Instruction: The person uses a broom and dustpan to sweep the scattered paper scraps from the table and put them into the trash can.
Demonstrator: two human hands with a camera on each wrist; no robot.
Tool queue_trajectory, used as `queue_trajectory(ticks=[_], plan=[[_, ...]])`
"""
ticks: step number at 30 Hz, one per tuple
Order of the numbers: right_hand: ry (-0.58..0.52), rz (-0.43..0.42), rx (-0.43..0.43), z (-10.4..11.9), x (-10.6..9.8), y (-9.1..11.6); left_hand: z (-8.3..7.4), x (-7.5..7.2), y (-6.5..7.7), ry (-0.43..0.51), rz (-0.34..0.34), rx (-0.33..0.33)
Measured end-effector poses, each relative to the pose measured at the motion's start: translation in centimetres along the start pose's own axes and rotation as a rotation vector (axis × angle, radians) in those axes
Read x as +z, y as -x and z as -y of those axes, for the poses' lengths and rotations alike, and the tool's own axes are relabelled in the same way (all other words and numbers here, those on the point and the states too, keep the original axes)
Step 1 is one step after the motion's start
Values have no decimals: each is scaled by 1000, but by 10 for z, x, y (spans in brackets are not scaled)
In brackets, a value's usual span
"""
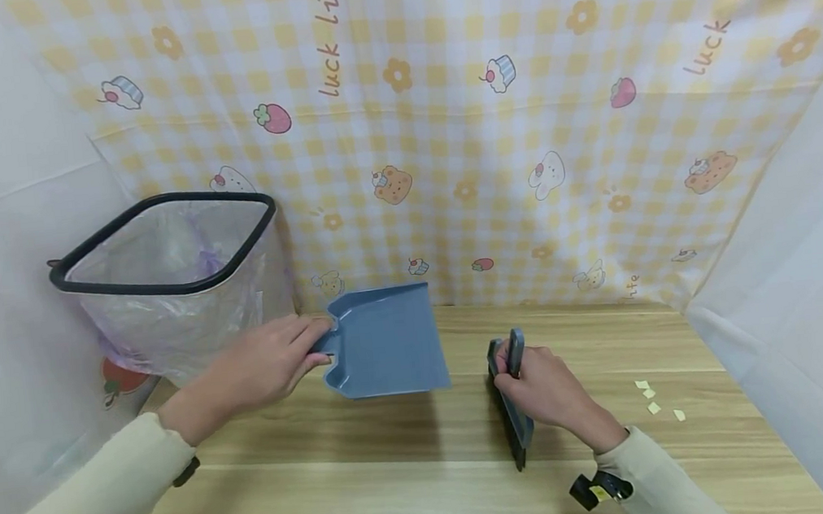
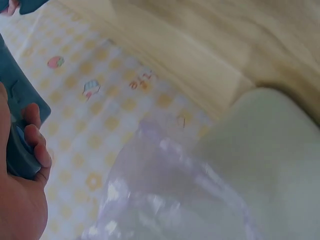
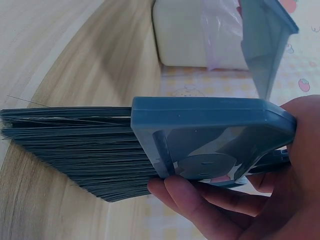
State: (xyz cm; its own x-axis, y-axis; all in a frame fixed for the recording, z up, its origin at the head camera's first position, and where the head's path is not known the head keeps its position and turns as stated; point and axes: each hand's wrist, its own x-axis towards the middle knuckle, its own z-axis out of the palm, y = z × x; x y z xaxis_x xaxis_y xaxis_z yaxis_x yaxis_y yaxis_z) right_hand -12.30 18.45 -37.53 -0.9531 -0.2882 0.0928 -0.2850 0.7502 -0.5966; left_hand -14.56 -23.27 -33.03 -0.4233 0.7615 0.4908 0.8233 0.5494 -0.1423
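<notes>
A blue-grey dustpan is held by its short handle in my left hand, its flat edge facing right and its shadow on the wood below. In the left wrist view, the fingers of that hand curl round the handle. My right hand grips a small hand brush of the same colour, to the right of the dustpan. Its dark bristles show in the right wrist view, pointing away from the fingers. Several pale yellow paper scraps lie on the table to the right of the brush.
At the back left stands a bin with a black rim and a clear purplish bag liner, close beside my left forearm. The wooden table ends at a checked cloth backdrop. White cloth walls flank both sides.
</notes>
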Motion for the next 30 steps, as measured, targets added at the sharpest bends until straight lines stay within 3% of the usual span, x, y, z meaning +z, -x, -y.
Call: queue_trajectory(ticks=[8, 12, 21, 30], plan=[[0, 7, -12, 1, 0, 1, -12, 28, 6, 31, 65, -19], [0, 6, -13, 1, 0, 1, -19, 42, 8, 53, 132, -32], [6, 3, -8, 2, 1, 1, -33, 74, 12, 70, 208, 14], [15, 7, -12, 2, 1, 1, -46, 88, 7, 145, 376, -75]])
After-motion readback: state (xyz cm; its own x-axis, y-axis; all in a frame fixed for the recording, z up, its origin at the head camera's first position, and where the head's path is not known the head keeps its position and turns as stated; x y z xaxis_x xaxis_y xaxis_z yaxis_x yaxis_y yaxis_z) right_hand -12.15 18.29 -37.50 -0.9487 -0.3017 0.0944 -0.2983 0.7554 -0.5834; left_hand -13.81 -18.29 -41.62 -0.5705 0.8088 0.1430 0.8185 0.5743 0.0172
